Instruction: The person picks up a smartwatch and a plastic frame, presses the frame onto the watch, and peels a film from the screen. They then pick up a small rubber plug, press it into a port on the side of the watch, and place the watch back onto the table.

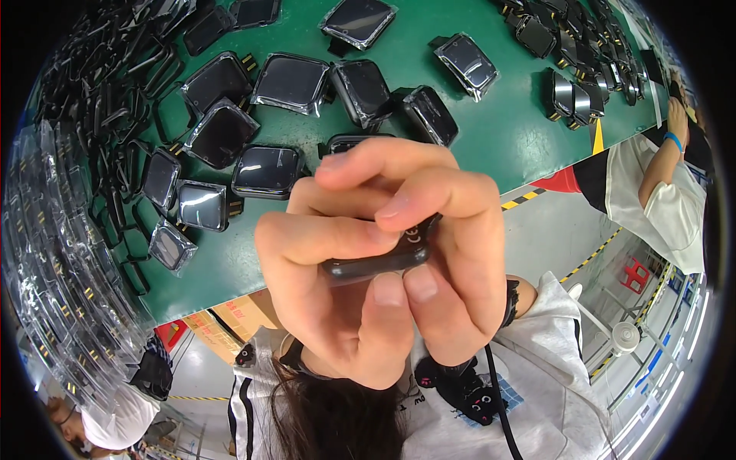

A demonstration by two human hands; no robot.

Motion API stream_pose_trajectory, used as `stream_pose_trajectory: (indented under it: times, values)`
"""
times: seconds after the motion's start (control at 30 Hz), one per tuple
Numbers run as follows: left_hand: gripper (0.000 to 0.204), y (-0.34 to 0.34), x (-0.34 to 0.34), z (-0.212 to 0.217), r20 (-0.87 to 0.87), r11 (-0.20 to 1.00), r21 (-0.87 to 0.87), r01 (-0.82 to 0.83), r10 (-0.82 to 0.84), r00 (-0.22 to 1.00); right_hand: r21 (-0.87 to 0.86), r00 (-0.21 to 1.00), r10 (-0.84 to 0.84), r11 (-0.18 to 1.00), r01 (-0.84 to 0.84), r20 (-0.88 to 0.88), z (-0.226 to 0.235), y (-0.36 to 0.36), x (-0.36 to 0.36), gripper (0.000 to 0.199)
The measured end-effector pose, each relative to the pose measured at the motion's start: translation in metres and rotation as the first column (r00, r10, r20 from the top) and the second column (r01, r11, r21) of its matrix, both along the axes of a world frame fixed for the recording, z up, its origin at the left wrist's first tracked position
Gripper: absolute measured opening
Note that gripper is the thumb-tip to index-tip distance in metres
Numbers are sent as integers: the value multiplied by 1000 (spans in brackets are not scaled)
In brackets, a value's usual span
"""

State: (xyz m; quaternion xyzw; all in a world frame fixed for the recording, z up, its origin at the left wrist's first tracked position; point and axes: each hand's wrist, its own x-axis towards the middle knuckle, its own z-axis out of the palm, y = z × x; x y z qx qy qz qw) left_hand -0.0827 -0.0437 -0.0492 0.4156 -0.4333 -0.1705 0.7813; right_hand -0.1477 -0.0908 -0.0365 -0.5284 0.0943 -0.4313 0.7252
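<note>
Green desk [498, 138] is seen from above, strewn with many black square screen parts in clear film [291, 80]. Close to the camera, a small dark case [376, 264] is held edge-on between both hands. It is pinched by the curled left hand [322, 276] and the curled right hand [452, 253], thumbs pressed beneath it.

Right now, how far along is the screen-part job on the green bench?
Done is hard to judge: no finished batch is clearly set apart. In hand: left hand and right hand together pinch one dark square part. Left: many film-wrapped square parts lie loose on the green table, plus a heap of black frames.
</note>
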Motion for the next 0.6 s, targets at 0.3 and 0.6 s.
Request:
stream_pose_trajectory:
  times: [0.3,0.6]
  values:
    - [23,-1,-20,16,-438,978,167,-123,185,880,-141,985,-170,976,163,-39,-5,15,10,26]
    - [25,-2,-25,17,-505,977,181,-112,190,842,-244,831,-535,794,557,156,-5,23,31,23]
